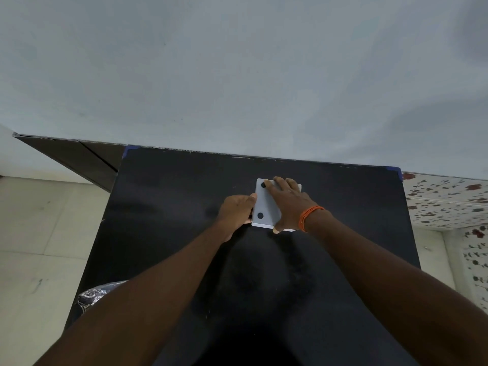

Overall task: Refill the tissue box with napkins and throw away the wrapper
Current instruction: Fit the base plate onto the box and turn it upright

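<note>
A white tissue box (266, 207) lies on the black table (171, 196), near its far middle. The face turned up is flat and pale grey, with two small black round pads along its left side. My right hand (287, 202) lies flat on top of the box, fingers spread, thumb at its near edge. An orange thread band circles that wrist. My left hand (236, 211) grips the box's left side, thumb at the top edge. No napkins or wrapper are in view.
A pale wall rises right behind the table's far edge. Blue tape marks the table's far corners. A dark board (79, 159) leans at the left. Flower-patterned tiles (446, 202) are at the right, and a patterned dark cloth (92, 297) shows by the left table edge.
</note>
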